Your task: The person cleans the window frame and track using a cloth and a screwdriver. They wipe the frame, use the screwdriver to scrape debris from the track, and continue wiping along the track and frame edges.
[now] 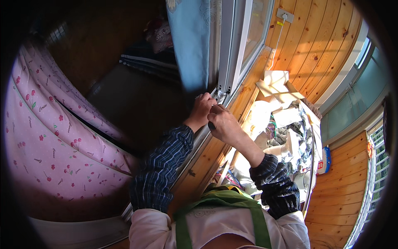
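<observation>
My right hand (225, 124) is closed around a tool with a dark handle (211, 125). Only the handle's butt shows below my fist, so the kind of tool cannot be told. My left hand (201, 109) lies right against it, on the room side, with fingers curled over the sill. What those fingers hold, if anything, is hidden. Just beyond both hands, a crumpled whitish piece (221, 97) sits in the window track at the foot of the sliding window frame (228, 46). The wooden sill (199, 169) runs beneath my right forearm.
A light blue curtain (191, 43) hangs beyond my left hand. Pink cherry-print fabric (68, 140) drapes at left. On the right are an open cardboard box (278, 84), heaped cloth and bags (287, 133), and a pine-panelled wall (317, 40) with a plugged-in socket (285, 15).
</observation>
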Demonstrator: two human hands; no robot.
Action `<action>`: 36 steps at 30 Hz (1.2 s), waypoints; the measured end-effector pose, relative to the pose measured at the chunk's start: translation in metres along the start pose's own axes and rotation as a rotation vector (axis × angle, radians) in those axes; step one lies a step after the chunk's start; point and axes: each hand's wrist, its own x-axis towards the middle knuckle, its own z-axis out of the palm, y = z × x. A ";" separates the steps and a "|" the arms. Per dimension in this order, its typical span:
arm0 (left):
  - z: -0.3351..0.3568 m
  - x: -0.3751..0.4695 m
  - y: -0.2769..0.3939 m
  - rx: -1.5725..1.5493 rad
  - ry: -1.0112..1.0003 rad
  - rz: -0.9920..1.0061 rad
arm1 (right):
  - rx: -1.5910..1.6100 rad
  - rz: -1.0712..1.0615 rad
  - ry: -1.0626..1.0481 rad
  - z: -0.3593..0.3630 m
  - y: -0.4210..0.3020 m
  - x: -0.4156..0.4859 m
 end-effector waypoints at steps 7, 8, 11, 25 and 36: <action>-0.010 0.003 0.010 -0.058 -0.007 -0.038 | 0.088 -0.016 0.051 0.014 0.006 -0.020; -0.010 0.003 0.011 -0.053 -0.027 -0.055 | 0.116 -0.036 0.075 0.015 0.005 -0.020; -0.011 0.003 0.011 -0.054 -0.035 -0.057 | 0.148 -0.003 0.101 0.018 0.007 -0.015; -0.007 0.006 0.008 -0.116 -0.034 -0.193 | 0.304 0.082 0.138 0.061 0.042 0.000; -0.019 -0.004 -0.002 -0.184 -0.180 -0.141 | 0.689 0.170 0.296 0.032 -0.019 -0.018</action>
